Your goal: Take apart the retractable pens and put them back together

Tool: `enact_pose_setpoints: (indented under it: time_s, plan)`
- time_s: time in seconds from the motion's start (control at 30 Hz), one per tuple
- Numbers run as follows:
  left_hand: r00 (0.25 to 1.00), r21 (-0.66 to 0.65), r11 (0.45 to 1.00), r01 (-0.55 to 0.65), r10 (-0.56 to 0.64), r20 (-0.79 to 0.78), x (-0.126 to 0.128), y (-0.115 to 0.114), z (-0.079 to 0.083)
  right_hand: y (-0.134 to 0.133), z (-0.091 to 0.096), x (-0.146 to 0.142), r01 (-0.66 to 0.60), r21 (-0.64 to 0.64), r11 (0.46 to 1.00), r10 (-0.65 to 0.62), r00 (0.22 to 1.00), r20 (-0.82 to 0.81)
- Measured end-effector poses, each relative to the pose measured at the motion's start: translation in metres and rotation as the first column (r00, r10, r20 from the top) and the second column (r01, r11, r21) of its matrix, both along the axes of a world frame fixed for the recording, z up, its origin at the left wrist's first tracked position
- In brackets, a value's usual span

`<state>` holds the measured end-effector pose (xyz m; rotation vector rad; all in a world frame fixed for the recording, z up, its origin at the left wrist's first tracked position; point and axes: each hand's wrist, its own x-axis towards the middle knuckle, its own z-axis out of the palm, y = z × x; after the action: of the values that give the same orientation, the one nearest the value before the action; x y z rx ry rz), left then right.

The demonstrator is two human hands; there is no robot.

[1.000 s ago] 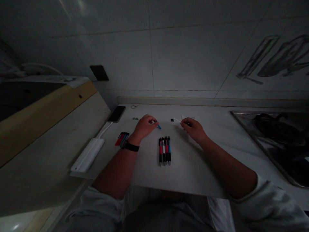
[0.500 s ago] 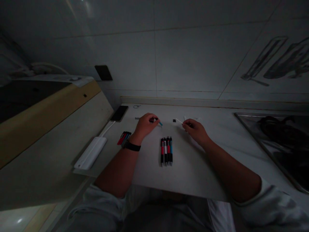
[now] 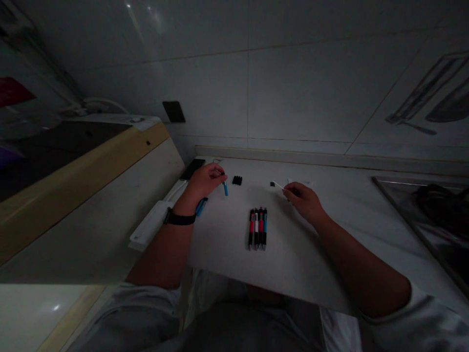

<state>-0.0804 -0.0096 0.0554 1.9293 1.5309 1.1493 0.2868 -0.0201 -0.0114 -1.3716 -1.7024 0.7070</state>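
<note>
Blue barrel (image 3: 226, 189) in left hand (image 3: 205, 180), any lettering illegible

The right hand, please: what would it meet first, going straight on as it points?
The right hand would probably meet the small black square by its thin white stick; depth is unclear.

Left fingers (image 3: 217, 168) pinched; right fingers (image 3: 293, 186) pinched — forearms (image 3: 161, 252) apart.

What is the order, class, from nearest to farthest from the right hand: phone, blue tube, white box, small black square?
1. Small black square: just left of the right hand.
2. Blue tube: in the left hand.
3. Phone: left, behind the left hand.
4. White box: farthest left, beside the left forearm.
</note>
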Motion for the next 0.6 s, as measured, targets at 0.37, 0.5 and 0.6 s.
enact_pose_setpoints:
  time_s: [0.37,0.5,0.6]
  plan:
    - [0.92,-0.029,0.994,0.103,-0.106,-0.377,-0.04,-0.025,-0.049,-0.01,0.011,-0.011,-0.052,0.046,0.998,0.048,0.996,0.07]
    - [0.879,0.055,0.993,0.102,-0.064,-0.472,-0.05,-0.023,-0.057,-0.011,0.012,-0.012,-0.086,0.051,0.995,0.082,0.994,0.067]
    - [0.868,0.062,0.996,0.063,-0.024,-0.497,-0.055,-0.026,-0.063,-0.011,0.011,-0.012,-0.101,0.051,0.994,0.096,0.992,0.078]
